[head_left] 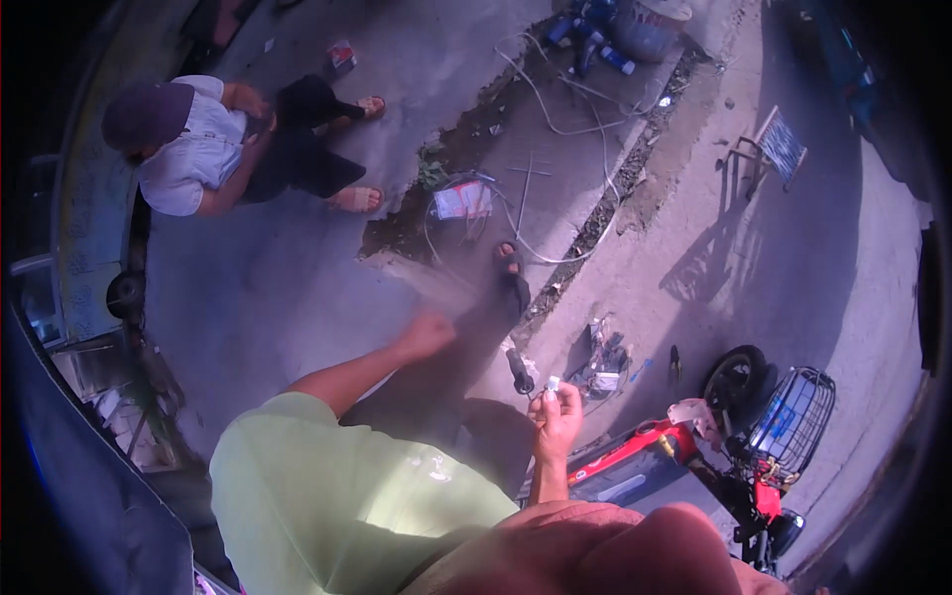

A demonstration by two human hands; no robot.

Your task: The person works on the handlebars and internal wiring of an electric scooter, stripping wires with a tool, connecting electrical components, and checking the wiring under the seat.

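Observation:
My right hand (557, 426) is closed, with a small whitish piece (552, 384) pinched upright between thumb and fingers. Just left of it is a dark, elongated thing (521, 373) with a thin black loop toward my fingers. I cannot tell whether the hand holds that too. My left hand (428, 335) is out over the ground, its blurred outline rounded like a fist. Whatever it may hold is hidden. Beyond both hands, a sandalled foot (508, 256) shows on the ground.
A red scooter (635, 446) with a wire basket (793, 424) stands at right. Before me lie a bundle of parts (601, 365), a white-and-red box (463, 200) and a long pale cable (543, 109). A person (203, 144) sits at far left. A low stand (780, 147) is at far right.

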